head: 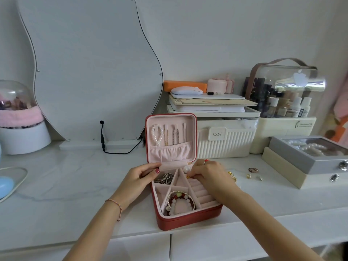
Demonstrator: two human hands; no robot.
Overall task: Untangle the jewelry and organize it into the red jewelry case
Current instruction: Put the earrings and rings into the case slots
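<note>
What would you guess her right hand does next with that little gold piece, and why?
Probably press it into the ring rolls. The right hand pinches a small gold piece just over their top end, while the left hand steadies the red case.

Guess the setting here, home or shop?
Likely a home dressing table or vanity: a wavy mirror leans against the wall, a clear cosmetics organizer holds bottles, and an open red jewelry case sits on the white counter.
</note>
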